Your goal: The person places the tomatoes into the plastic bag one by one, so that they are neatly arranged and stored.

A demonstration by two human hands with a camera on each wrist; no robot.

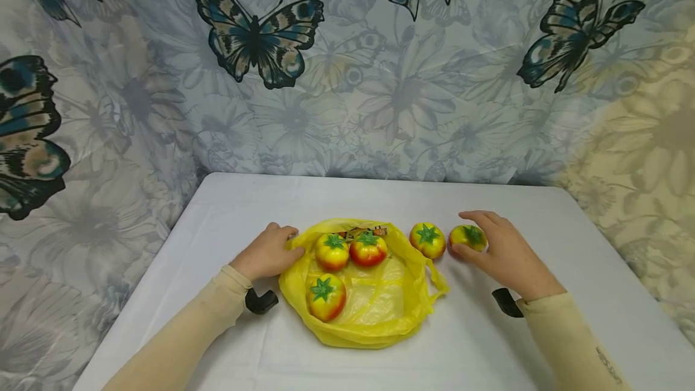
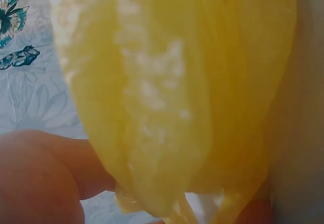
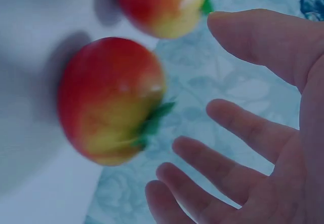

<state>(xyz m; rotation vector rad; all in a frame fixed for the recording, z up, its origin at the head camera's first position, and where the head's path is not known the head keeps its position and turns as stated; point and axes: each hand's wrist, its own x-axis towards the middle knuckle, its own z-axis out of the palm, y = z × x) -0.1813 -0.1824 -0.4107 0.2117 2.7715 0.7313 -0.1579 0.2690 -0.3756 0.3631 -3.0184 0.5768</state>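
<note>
A yellow plastic bag (image 1: 369, 333) lies spread on the table with its mouth up, and 3 toy tomatoes sit inside: one at the back left (image 1: 331, 252), one beside it (image 1: 368, 250), one at the front left (image 1: 326, 297). My left hand (image 1: 268, 252) holds the bag's left rim; in the left wrist view the yellow plastic (image 2: 152, 82) hides most of its fingers. Right of the bag stand two more red-and-yellow tomatoes, a nearer one (image 1: 428, 240) and a farther one (image 1: 468, 236). Around the farther one my right hand (image 1: 505, 252) hovers, fingers spread, apart from it in the right wrist view (image 3: 253, 148).
A white-covered table (image 1: 239, 361) carries everything, its back edge meeting a butterfly-print cloth (image 1: 326, 131). One bag handle loop (image 1: 438, 285) sticks out to the right. Dark straps (image 1: 260, 301) show at both wrists.
</note>
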